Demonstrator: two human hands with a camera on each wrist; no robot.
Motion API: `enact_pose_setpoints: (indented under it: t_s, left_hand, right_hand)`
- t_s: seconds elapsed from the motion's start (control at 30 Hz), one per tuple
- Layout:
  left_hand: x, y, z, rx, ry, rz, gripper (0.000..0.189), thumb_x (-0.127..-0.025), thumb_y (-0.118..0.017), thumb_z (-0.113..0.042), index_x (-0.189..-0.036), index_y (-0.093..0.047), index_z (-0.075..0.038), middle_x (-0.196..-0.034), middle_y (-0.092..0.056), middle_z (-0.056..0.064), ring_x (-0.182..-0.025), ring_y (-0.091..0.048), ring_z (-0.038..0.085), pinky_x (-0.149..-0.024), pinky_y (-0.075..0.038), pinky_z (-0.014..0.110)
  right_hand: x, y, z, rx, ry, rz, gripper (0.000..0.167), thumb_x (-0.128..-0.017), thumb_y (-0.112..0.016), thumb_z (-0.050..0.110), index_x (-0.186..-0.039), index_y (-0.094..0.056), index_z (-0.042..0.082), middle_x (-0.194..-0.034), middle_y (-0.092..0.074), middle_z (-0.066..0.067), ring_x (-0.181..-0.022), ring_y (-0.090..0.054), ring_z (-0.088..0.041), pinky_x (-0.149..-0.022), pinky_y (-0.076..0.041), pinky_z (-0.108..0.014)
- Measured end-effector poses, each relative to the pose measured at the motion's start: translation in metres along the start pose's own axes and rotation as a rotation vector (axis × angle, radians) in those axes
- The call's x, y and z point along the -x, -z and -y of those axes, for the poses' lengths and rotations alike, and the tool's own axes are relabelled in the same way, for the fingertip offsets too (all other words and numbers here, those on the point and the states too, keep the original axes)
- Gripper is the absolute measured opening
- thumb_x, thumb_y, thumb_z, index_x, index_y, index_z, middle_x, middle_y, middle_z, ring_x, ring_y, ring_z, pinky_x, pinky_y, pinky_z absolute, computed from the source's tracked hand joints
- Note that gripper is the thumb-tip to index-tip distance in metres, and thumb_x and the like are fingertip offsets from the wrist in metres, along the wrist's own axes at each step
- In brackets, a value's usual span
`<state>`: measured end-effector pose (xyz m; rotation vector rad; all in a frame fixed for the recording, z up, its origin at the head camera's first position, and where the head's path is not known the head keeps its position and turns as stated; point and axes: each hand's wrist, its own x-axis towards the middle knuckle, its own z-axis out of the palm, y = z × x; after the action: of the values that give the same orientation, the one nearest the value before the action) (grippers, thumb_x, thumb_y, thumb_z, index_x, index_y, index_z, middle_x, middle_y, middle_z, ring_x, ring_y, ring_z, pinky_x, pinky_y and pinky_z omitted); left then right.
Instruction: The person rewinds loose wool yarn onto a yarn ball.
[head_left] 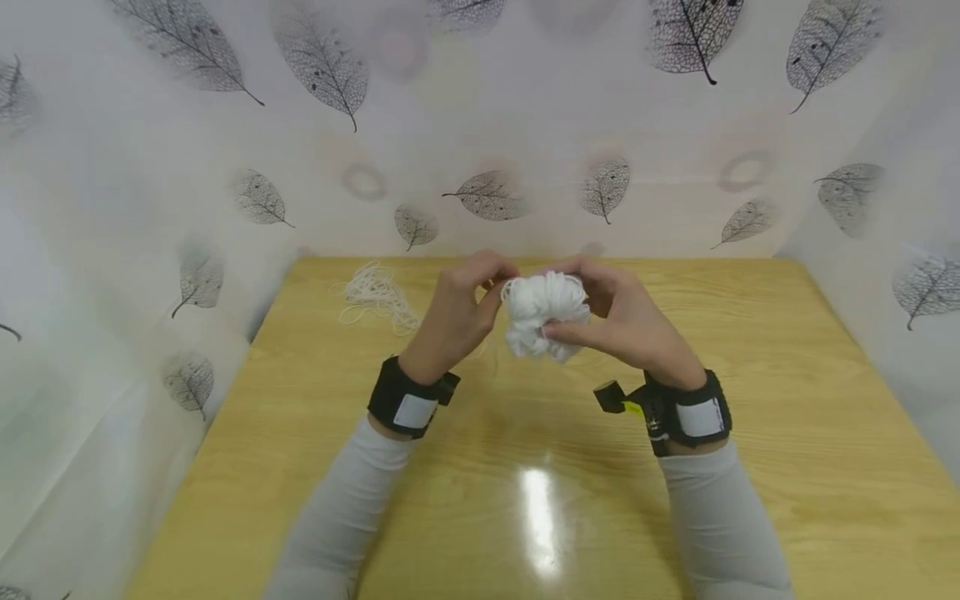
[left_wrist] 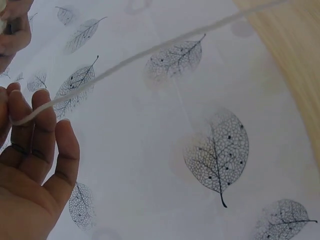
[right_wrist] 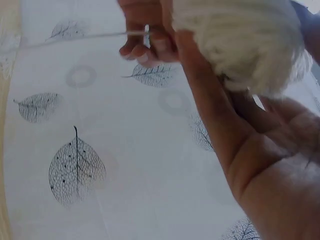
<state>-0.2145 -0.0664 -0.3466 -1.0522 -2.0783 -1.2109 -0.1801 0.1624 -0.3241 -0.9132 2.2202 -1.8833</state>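
A ball of white yarn (head_left: pixel 546 304) is held up over the middle of the table by my right hand (head_left: pixel 630 321), thumb in front and fingers behind. At the ball's left side, my left hand (head_left: pixel 461 312) pinches a strand of yarn (left_wrist: pixel 145 52) between thumb and fingers. In the left wrist view this strand crosses the fingers and runs taut to the upper right. The right wrist view shows the ball (right_wrist: pixel 245 45) large, resting against the fingers of the right hand. A loose tangle of white yarn (head_left: pixel 375 292) lies on the table behind the left hand.
The wooden table (head_left: pixel 810 467) reaches back to a pale curtain (head_left: pixel 510 108) printed with dark leaves, which also hangs at both sides. Each wrist wears a black strap with a small camera (head_left: pixel 611 397).
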Motion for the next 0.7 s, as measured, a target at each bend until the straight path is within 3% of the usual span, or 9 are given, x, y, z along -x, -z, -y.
enact_pose_setpoints:
  t_s: [0.2, 0.37, 0.43, 0.6, 0.7]
  left_hand:
    - [0.005, -0.008, 0.002, 0.048, 0.034, 0.016, 0.021, -0.091, -0.066, 0.012, -0.108, -0.074, 0.003, -0.101, -0.074, 0.013, -0.084, -0.066, 0.019, -0.075, -0.055, 0.028]
    - [0.004, -0.010, -0.003, 0.048, 0.014, 0.030, 0.020, -0.087, -0.064, 0.017, -0.097, -0.075, 0.004, -0.091, -0.070, 0.013, -0.078, -0.063, 0.020, -0.072, -0.054, 0.028]
    - [0.006, -0.012, -0.006, 0.043, 0.005, 0.044, 0.018, -0.086, -0.067, 0.016, -0.097, -0.075, 0.005, -0.090, -0.070, 0.012, -0.078, -0.064, 0.020, -0.072, -0.054, 0.028]
    - [0.013, -0.019, -0.015, 0.032, -0.001, 0.095, 0.021, -0.090, -0.073, 0.007, -0.111, -0.075, 0.004, -0.106, -0.073, 0.015, -0.093, -0.070, 0.022, -0.084, -0.055, 0.025]
    - [0.013, -0.021, -0.023, 0.018, -0.013, 0.127, 0.014, -0.092, -0.074, 0.001, -0.106, -0.076, 0.002, -0.105, -0.072, 0.013, -0.093, -0.069, 0.020, -0.084, -0.054, 0.025]
  right_hand:
    - [-0.005, -0.005, -0.003, -0.158, 0.142, -0.162, 0.055, -0.079, -0.071, -0.023, -0.124, -0.064, 0.007, -0.119, -0.064, -0.015, -0.100, -0.065, -0.025, -0.079, -0.060, -0.034]
    - [-0.008, -0.008, -0.003, -0.212, 0.235, -0.277, 0.050, -0.079, -0.066, -0.024, -0.122, -0.064, 0.000, -0.119, -0.066, -0.014, -0.103, -0.063, -0.024, -0.083, -0.058, -0.032]
    - [-0.010, -0.009, -0.005, -0.221, 0.270, -0.309, 0.048, -0.079, -0.065, -0.022, -0.121, -0.063, -0.001, -0.119, -0.066, -0.012, -0.103, -0.062, -0.023, -0.085, -0.058, -0.031]
    - [-0.013, -0.010, -0.009, -0.203, 0.338, -0.381, 0.044, -0.079, -0.067, -0.019, -0.119, -0.063, -0.002, -0.118, -0.067, -0.009, -0.105, -0.062, -0.023, -0.087, -0.056, -0.032]
    - [-0.015, -0.008, -0.010, -0.154, 0.388, -0.409, 0.043, -0.078, -0.069, -0.018, -0.118, -0.059, -0.010, -0.117, -0.066, -0.010, -0.104, -0.063, -0.024, -0.088, -0.057, -0.032]
